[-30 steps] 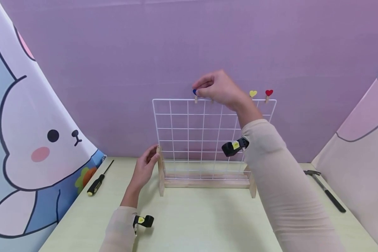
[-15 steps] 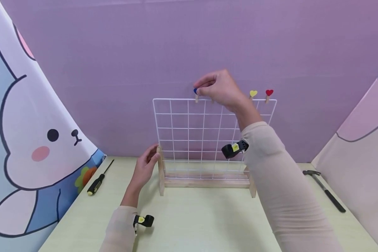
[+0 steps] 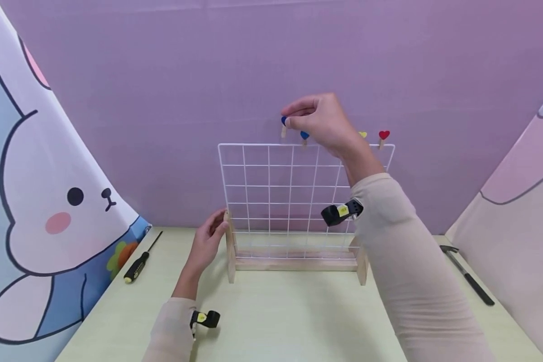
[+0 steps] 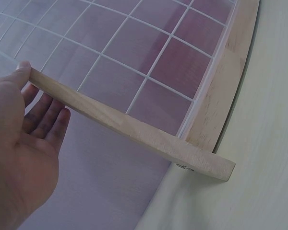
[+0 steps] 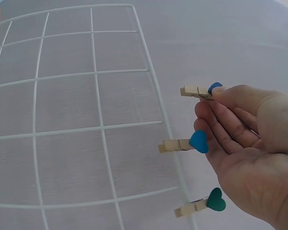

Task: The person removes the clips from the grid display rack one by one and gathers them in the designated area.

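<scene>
- The right hand (image 3: 322,121) is raised just above the top edge of the white wire grid panel (image 3: 294,201), its thumb and fingertips pinched on a small wooden clothespin with a dark blue heart (image 3: 283,124).
- In the right wrist view that clothespin (image 5: 200,91) is clear of the top wire, held by its heart end between the fingertips, with its wooden legs pointing toward the grid.
- Just beside it, a second clothespin with a blue heart (image 5: 183,143) sits clipped on the top wire, and a third with a teal heart (image 5: 201,203) is clipped further along the same wire.
- Further along the top edge, past the right hand, a yellow heart clip (image 3: 363,134) shows partly behind the hand and a red heart clip (image 3: 383,137) stands near the panel's corner.
- The left hand (image 3: 206,243) rests against the wooden upright (image 4: 125,125) at the left end of the grid's wooden base (image 3: 294,263); its fingers are straight and relaxed, the thumb tip touching the wood.
- The grid stands upright on the pale green tabletop (image 3: 280,322).
- A screwdriver (image 3: 140,259) lies on the tabletop well to the left, and a hammer (image 3: 466,274) well to the right.
</scene>
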`<state>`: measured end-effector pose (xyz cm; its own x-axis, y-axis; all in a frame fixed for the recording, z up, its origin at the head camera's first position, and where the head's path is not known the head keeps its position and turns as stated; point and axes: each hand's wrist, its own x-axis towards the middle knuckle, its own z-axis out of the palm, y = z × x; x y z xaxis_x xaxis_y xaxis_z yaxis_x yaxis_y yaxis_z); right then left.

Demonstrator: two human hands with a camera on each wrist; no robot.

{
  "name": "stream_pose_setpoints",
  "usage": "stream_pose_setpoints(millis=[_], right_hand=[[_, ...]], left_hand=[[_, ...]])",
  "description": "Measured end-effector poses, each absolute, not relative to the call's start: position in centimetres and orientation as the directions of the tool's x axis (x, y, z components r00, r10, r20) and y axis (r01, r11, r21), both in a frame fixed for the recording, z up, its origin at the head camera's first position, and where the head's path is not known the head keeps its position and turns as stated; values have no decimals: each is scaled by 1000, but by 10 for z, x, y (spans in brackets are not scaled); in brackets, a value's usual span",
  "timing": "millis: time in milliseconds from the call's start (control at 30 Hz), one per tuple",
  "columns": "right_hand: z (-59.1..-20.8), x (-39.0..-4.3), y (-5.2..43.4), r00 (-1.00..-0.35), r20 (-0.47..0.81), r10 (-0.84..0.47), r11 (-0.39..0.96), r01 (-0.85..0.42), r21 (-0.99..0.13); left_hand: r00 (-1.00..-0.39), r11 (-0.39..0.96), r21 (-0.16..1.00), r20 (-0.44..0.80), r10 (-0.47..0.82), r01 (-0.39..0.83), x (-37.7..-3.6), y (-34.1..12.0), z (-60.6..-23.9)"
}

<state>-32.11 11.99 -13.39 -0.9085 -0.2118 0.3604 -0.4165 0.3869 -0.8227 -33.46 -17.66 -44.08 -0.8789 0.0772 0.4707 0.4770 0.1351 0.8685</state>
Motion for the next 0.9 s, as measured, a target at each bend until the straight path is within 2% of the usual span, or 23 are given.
stream_pose_setpoints(millis=[400, 900], right_hand=[[-122, -305, 135, -864, 450, -225, 330, -502, -799], [-132, -288, 182, -849, 489, -200, 418, -525, -741]], left_hand=[[-874, 144, 862, 479, 77, 486, -334, -177, -441], [-878, 159, 863, 473, 74, 479, -336, -179, -441]])
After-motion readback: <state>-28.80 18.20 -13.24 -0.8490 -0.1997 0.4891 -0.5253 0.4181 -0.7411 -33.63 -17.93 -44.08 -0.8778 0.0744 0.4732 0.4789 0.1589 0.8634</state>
